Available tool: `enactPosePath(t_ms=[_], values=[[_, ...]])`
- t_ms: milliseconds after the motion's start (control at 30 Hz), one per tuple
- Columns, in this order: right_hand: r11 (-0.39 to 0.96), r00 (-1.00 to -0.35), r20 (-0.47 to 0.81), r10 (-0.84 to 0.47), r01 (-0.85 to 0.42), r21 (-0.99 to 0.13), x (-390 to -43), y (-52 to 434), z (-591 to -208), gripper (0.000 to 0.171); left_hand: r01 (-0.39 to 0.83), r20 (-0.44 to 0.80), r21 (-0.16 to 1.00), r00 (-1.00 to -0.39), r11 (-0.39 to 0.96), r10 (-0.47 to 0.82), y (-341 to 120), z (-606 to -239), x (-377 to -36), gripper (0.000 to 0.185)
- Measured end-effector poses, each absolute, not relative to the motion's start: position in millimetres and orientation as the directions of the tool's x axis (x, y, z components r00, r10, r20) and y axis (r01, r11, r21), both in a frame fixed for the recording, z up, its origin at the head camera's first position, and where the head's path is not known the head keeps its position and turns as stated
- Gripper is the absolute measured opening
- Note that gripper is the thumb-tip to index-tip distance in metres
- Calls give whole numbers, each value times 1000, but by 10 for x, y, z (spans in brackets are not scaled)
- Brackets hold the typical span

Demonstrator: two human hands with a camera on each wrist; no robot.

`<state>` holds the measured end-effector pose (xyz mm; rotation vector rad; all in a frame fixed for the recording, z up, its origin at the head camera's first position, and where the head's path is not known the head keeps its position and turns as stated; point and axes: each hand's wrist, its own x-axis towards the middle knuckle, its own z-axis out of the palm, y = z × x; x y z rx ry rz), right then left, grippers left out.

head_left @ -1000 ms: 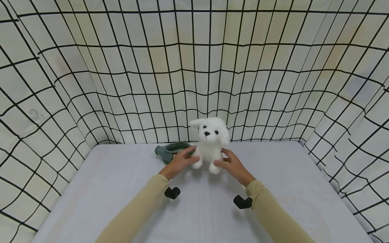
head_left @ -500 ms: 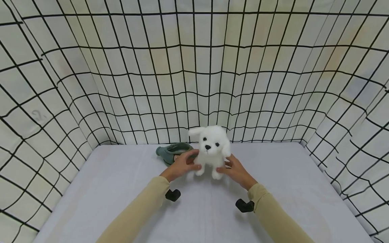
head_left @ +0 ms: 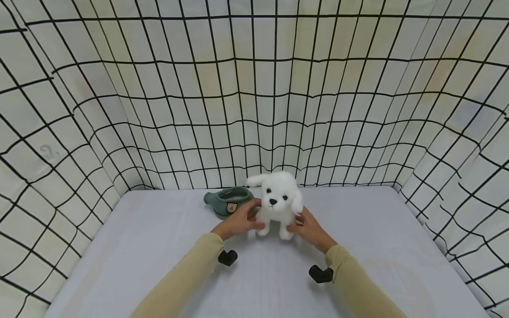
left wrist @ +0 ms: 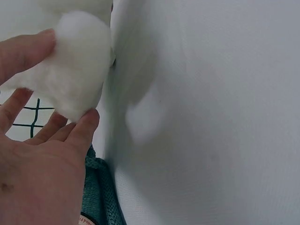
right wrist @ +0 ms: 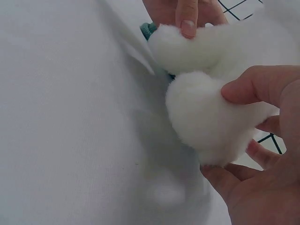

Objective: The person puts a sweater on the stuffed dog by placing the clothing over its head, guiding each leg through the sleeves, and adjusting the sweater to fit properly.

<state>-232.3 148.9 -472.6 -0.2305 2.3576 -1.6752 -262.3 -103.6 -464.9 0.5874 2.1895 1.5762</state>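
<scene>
A white plush dog (head_left: 278,198) stands upright in the head view, facing the camera, one ear sticking out to the side. My left hand (head_left: 240,221) holds it by the leg on the left, thumb in front and fingers behind. On the other side my right hand (head_left: 314,229) grips the opposite leg the same way. In the right wrist view both front paws (right wrist: 197,108) show, close over the white surface. Just behind my left hand lies a small green knitted garment (head_left: 216,201) with a badge on it, partly hidden by that hand.
A white-covered table (head_left: 159,247) spreads under the arms. Black netting (head_left: 274,110) over white sheeting rises at the back and both sides. Black wrist pieces (head_left: 228,257) hang below the sleeves.
Both hands have lowered the plush dog and brought it slightly nearer the camera. The green garment stays in place, with more of its badge now showing.
</scene>
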Motion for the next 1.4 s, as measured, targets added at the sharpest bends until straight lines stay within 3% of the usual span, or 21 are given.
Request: enactPosePath(t_ms=[367, 800, 1100, 1400], values=[[336, -960, -59, -274, -38, -941, -2291, 1493, -4780, 83, 94, -96, 947, -830, 308, 549, -1031, -4678, -2593, 78], [407, -965, -6, -260, -104, -907, -2251, 1518, -4857, 82, 178, -83, 895, -833, 408, 547, -1001, -4685, -2548, 86], [439, -970, -50, -236, -60, -897, -2221, 1586, -4876, 82, 253, -56, 816, -860, 519, 507, -1079, -4575, -2478, 65], [430, -972, -50, -230, -55, -901, -2156, 1630, -4799, 79, 382, 116, 681, -898, 624, 424, -1232, -4481, -2440, 47]])
